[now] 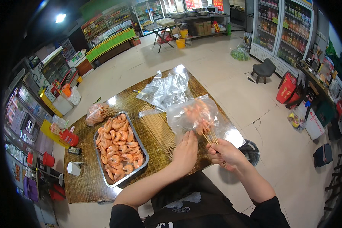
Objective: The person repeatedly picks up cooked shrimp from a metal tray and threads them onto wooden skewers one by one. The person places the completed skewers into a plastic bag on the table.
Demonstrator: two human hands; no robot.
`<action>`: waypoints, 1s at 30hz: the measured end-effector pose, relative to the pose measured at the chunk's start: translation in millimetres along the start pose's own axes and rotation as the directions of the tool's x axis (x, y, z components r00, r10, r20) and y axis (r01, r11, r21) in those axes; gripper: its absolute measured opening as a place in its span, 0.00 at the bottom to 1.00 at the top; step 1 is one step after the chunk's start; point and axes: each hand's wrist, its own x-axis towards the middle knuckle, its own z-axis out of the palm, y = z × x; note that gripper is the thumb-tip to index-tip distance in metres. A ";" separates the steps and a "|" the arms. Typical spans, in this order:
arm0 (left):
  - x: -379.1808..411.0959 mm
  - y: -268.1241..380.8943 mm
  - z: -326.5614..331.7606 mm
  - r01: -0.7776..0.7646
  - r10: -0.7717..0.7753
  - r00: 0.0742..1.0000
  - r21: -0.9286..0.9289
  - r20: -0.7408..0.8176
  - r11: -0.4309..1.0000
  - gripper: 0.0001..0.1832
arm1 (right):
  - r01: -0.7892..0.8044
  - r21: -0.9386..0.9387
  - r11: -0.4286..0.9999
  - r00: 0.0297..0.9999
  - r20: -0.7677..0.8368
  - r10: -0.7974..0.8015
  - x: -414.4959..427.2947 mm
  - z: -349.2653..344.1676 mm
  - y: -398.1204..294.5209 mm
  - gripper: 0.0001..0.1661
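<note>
My right hand point(226, 154) grips a bundle of bamboo skewers point(211, 138) near the table's right edge. Shrimp point(198, 111) threaded on their far ends lie inside a clear plastic bag point(175, 119). Flat against the near side of that bag rests my left hand point(186, 149), fingers extended; whether it pinches the plastic is unclear. Loose bamboo skewers point(156, 129) lie in a row left of the bag. Further left, a metal tray point(146, 159) holds many orange shrimp point(116, 142). A second bag with skewered shrimp point(95, 114) sits beyond the tray.
Crumpled clear plastic bags point(168, 88) lie at the far side of the wooden table point(82, 176). A white cup point(74, 168), a small dark box point(75, 150) and a red container of sticks point(69, 137) stand at left. Beside the table's right edge is a black bin point(250, 152).
</note>
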 end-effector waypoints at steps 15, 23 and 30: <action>6.8 18.1 -1.6 0.156 -0.093 0.964 -0.243 0.249 0.958 0.24 | 0.196 -0.383 0.903 0.903 -0.289 -0.318 72.1 -27.1 45.4 0.07; 3.3 -12.2 -25.8 0.147 -0.222 0.939 -0.279 -0.261 0.949 0.22 | 0.315 -0.773 0.550 0.741 -0.163 -0.652 69.5 -34.6 61.8 0.17; -16.8 -69.2 -55.6 0.116 -0.451 0.839 -0.708 -0.305 0.696 0.13 | 0.204 -0.856 0.475 0.704 -0.209 -0.679 56.8 -11.5 62.7 0.25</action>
